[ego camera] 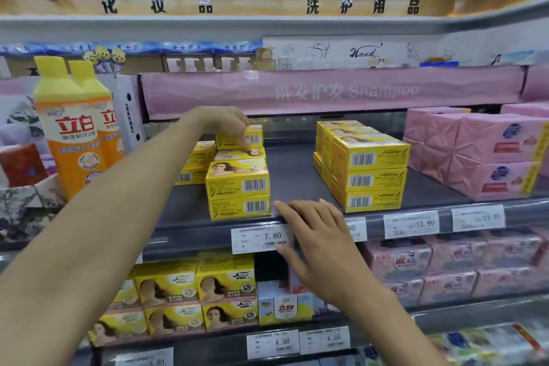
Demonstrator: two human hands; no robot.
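1. The box, yellow with a barcode on its front, sat on top of a pile of like boxes toward the back of the shelf, left of the middle
2. The left hand reached in over the pile with the arm stretched out and gripped the box from above, its fingers curled down over the top and front face; the thumb could not be made out
3. Just in front of that pile stood the front stack, two yellow boxes high, at the shelf's edge, with more yellow boxes just to its left
4. The right hand lay against the shelf's front rail with straight, spread fingers and held nothing. Its fingertips reached the edge just beside the front stack's lower right corner, and its thumb crossed the right end of the price tag marked 7.80
5. The right stack of yellow boxes, three high, stood well apart on the same shelf, with bare shelf between
6. Pink packs were piled just beside the right stack, at the far right
7. Two orange bottles with yellow caps stood at the far left, beyond the left arm
8. A pink banner reading Shampoo hung above the shelf
9. More yellow lower boxes filled the shelf below, under the left arm
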